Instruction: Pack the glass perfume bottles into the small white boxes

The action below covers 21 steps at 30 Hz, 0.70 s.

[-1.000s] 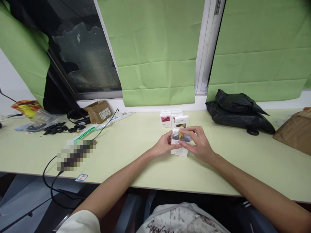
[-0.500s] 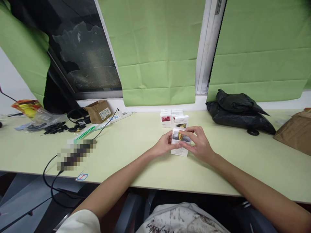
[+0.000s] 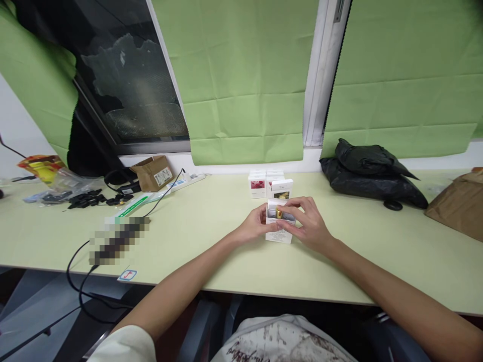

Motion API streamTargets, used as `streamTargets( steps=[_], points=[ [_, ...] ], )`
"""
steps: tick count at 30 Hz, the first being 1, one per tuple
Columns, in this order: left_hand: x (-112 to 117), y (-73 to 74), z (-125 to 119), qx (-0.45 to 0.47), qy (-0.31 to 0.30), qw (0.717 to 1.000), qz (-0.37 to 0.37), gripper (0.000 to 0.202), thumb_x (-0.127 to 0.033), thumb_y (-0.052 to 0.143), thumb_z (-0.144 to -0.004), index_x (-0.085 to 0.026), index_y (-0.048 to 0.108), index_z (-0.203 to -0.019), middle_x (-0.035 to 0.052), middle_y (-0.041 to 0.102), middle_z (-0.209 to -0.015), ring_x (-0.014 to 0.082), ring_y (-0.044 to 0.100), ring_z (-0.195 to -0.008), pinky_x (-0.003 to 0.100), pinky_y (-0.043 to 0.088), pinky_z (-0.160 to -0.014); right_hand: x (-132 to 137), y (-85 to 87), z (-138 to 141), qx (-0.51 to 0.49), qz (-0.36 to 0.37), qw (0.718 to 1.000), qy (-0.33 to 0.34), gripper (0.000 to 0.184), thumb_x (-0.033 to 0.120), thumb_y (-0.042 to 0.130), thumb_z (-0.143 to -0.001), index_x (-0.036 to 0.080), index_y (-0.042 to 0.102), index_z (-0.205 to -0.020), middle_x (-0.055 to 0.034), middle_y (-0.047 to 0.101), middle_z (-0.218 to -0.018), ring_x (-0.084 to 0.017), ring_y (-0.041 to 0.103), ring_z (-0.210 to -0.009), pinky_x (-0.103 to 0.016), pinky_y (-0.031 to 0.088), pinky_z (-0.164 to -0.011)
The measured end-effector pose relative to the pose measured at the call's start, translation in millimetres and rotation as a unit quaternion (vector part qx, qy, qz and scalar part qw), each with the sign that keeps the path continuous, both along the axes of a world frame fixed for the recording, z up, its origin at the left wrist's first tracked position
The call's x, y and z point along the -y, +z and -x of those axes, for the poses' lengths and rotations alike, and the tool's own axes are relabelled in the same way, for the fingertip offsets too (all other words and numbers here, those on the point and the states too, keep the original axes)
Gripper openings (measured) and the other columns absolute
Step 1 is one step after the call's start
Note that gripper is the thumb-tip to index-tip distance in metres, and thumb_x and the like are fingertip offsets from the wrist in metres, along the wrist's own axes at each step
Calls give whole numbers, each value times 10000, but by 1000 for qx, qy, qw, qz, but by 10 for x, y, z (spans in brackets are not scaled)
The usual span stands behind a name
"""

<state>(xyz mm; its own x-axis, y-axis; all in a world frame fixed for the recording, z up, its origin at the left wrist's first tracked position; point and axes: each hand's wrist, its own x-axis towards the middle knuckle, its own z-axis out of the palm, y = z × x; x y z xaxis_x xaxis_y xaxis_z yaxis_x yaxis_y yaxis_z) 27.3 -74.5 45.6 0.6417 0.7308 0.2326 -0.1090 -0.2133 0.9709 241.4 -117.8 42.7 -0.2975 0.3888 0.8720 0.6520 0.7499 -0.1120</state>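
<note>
An opened small white box point(image 3: 278, 237) stands on the table in front of me, its lid flap raised at the back. My left hand point(image 3: 253, 225) is closed around its left side, the thumb along the front and the fingers partly hidden behind. A small shiny gold piece point(image 3: 278, 213) sits in the box's opening; its exact kind I cannot make out. The index finger of my right hand point(image 3: 310, 224) rests on top of the gold piece. The right thumb presses the box's front edge, and its other fingers curl round the right side.
Several small white boxes with fruit pictures point(image 3: 258, 186) stand just beyond my hands. Black plastic bags point(image 3: 372, 176) and a brown paper bag point(image 3: 458, 203) lie at right. A cardboard box point(image 3: 153, 174), cables and black parts point(image 3: 87, 199) occupy the left.
The gold piece sits lower in the white box and slightly farther left, the right index finger having moved down with it. The left hand and the box have barely moved.
</note>
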Motion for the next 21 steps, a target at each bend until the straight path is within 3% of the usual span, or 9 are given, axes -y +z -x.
streamTargets(
  steps=[10, 21],
  points=[
    [-12, -16, 5, 1, -5, 1000, 2, 593, -400, 890, -789, -177, 647, -1282, 76, 725, -1057, 217, 701, -926, 306, 539, -790, -33, -49, -22, 2, -4, 1000, 14, 360, 283, 744, -955, 332, 714, -1310, -103, 623, -1176, -271, 574, -1037, -483, 584, -893],
    [-37, -36, 9, 1, -5, 1000, 12, 577, -386, 904, -780, -189, 662, -1266, 89, 735, -1116, 236, 722, -982, 323, 567, -825, -37, -31, -33, -8, -24, 999, 25, 332, 234, 753, -942, 328, 737, -1260, -104, 620, -1155, -270, 585, -1015, -472, 589, -859]
  ],
)
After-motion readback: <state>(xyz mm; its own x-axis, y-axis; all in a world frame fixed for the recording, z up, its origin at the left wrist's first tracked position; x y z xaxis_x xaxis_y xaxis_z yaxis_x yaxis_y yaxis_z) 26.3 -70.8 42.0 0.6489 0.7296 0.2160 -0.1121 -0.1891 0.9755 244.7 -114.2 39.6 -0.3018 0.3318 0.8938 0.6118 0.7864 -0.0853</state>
